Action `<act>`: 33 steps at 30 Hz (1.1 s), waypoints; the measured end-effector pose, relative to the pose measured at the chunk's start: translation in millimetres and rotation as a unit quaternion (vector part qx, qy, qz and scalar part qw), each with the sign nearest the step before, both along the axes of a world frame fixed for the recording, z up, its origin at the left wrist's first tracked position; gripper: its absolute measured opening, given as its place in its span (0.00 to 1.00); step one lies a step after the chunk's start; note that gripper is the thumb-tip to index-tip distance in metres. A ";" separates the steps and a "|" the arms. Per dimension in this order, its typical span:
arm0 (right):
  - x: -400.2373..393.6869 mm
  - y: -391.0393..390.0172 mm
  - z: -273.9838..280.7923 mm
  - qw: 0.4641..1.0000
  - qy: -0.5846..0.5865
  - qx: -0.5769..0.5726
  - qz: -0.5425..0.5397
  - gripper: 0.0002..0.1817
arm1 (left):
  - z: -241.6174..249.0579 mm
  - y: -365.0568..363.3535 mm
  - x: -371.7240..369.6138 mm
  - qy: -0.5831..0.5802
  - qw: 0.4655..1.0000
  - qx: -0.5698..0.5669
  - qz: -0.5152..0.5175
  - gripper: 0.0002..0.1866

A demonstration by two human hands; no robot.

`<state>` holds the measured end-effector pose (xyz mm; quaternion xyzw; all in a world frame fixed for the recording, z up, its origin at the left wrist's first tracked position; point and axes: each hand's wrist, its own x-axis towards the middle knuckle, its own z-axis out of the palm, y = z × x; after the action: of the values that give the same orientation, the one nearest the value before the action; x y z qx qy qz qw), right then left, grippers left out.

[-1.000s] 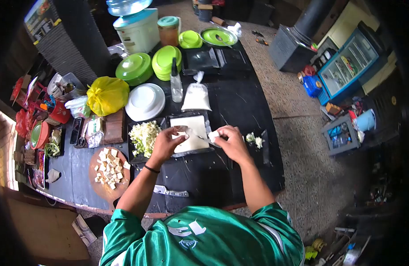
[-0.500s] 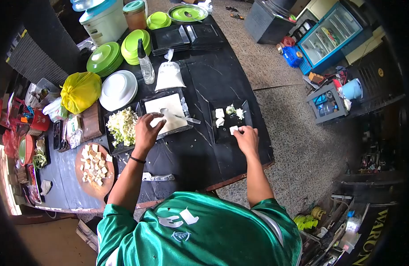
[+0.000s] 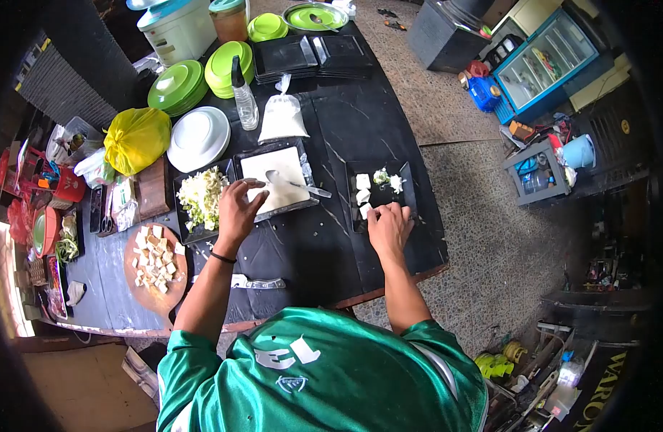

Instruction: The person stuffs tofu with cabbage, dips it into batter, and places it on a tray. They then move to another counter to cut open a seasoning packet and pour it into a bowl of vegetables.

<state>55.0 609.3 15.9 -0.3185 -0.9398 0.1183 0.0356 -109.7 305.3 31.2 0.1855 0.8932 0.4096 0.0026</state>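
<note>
My right hand [image 3: 390,229] is at the near left of a black tray [image 3: 354,225], its thumb and fingertips against a white-coated tofu cube [image 3: 365,211]. Other white cubes [image 3: 363,189] line up behind that one, with bits of chopped greens beside them. My left hand [image 3: 238,211] hovers between a tray of chopped cabbage [image 3: 202,203] and a tray of white batter [image 3: 274,165]; its thumb and index finger are apart, with nothing visible between them. A spoon [image 3: 299,185] rests in the batter. Plain tofu cubes [image 3: 156,261] are heaped on a round wooden board [image 3: 144,294].
A knife [image 3: 258,282] lies near the table's front edge. Behind the trays stand a bag of white powder [image 3: 283,119], a clear bottle [image 3: 246,106], white plates [image 3: 199,142], green plates [image 3: 179,85] and a yellow bag [image 3: 135,139]. Stacked black trays [image 3: 284,56] sit farther back.
My right hand has moved left in its tray, bringing the tofu cube into line with the other cubes. My left hand has hardly moved. The view has shifted slightly.
</note>
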 end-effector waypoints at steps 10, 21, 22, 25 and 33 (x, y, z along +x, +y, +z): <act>10.2 9.3 -8.8 0.997 0.035 0.063 0.019 0.12 | -0.5 1.0 1.2 0.013 1.000 0.002 -0.014 0.13; 3.3 -13.0 3.8 0.998 0.003 0.057 -0.002 0.22 | -3.6 0.6 0.6 0.005 1.000 0.018 0.009 0.12; 1.7 -13.8 1.4 0.998 0.003 0.062 -0.008 0.23 | -5.0 0.8 0.4 0.016 0.999 0.030 0.011 0.12; -1.2 -14.0 -3.7 0.997 0.009 0.072 -0.013 0.23 | -8.0 -1.3 -2.6 0.021 1.000 0.019 0.008 0.12; -4.8 -19.2 -2.4 0.996 0.014 0.084 -0.021 0.22 | -5.5 -5.8 -5.4 0.024 1.000 0.009 0.005 0.13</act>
<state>50.2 590.2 13.5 -0.3321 -0.9390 0.0428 0.0781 -115.1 299.5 25.7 0.1906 0.8903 0.4130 -0.0223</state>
